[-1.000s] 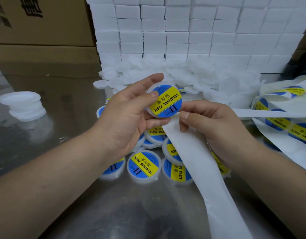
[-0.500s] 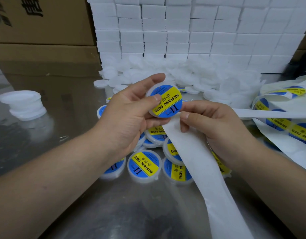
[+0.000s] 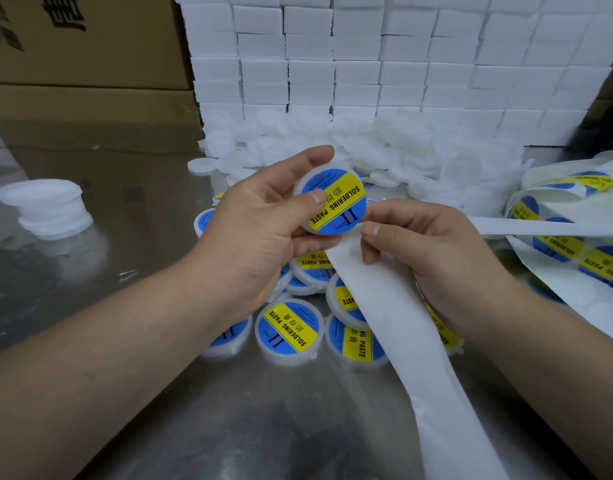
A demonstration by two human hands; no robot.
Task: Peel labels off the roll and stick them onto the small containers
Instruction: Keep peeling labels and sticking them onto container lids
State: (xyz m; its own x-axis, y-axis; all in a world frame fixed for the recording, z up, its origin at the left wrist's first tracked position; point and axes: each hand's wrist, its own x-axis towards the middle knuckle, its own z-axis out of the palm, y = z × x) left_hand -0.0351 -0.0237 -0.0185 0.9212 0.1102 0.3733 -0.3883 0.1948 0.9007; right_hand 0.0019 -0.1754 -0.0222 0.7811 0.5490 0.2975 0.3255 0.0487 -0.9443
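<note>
Our left hand (image 3: 260, 230) grips labelled container (image 3: 329, 202) above table (image 3: 152, 427), thumb pressing label flat. Sticking step near done, we judge. Right hand (image 3: 433, 247) fingers pinch bare backing strip (image 3: 388, 313). Next: set container on finished pile (image 3: 289, 332), peel fresh label from roll (image 3: 571, 247).

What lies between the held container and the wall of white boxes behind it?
A heap of unlabelled white containers lies on the table there, seen in the head view.

Cardboard boxes (image 3: 83, 46), stacked white blocks (image 3: 402, 64)
</note>
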